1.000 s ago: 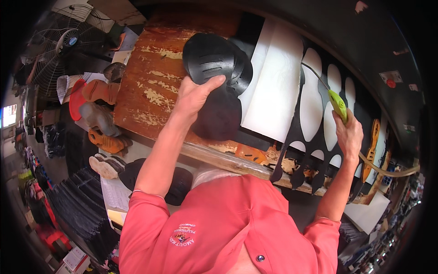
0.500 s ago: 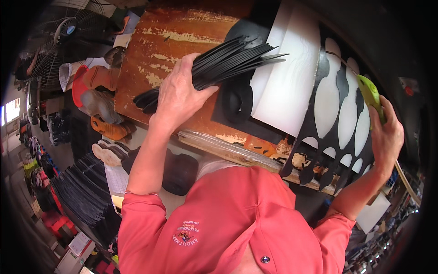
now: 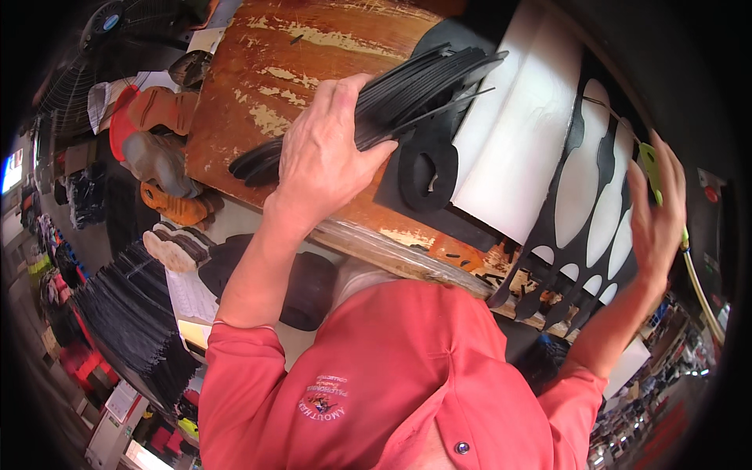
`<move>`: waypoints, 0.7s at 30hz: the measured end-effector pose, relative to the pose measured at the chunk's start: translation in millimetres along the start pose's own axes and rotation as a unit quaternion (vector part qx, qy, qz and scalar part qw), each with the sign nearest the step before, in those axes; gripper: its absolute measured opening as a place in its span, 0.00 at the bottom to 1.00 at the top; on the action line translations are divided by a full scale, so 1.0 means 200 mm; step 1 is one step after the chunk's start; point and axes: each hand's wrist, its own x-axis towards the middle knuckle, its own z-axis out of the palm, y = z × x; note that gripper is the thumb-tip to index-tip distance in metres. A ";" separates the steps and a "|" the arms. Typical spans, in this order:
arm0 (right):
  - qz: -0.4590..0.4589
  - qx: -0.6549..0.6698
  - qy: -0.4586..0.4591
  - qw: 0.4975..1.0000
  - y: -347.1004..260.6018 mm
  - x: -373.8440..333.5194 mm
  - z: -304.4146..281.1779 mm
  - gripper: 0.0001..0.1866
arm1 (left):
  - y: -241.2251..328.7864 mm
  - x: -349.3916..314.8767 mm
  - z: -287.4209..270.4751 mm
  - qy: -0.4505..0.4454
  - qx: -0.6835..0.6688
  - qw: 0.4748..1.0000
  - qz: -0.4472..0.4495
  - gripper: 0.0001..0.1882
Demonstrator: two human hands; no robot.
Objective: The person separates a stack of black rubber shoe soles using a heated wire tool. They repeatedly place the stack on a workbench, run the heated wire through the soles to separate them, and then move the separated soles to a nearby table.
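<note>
My left hand (image 3: 325, 153) is wrapped round a thick bundle of thin, flat black strips (image 3: 427, 86), seen edge-on and fanning out at the far end. The bundle's near end rests on or just over the worn brown table (image 3: 270, 86). My right hand (image 3: 662, 204) is at the far right, its fingers straight and thumb apart. Behind it, between thumb and fingers, shows a green tool (image 3: 650, 168) with a pale yellow hose (image 3: 705, 298); its full shape is hidden. Left of this hand lies a black cut-out sheet (image 3: 583, 176) with white petal shapes showing through.
White sheets (image 3: 521, 102) lie mid-table beside a black piece with an oval hole (image 3: 427, 176). Small black scraps sit along the front edge. Orange and grey cut pieces (image 3: 164, 157) stand at the left, near a fan (image 3: 102, 23). Dark sheets are stacked (image 3: 133, 321) lower left.
My left hand and the strips have moved slightly right and farther away. My right fingers, earlier bent round the green tool, have straightened, and the tool has turned and slipped behind the hand.
</note>
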 end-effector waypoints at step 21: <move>0.058 0.549 -0.081 0.830 -1.00 0.47 0.80 0.30 | -0.16 0.03 -0.03 -0.019 -0.030 0.999 -0.022 0.48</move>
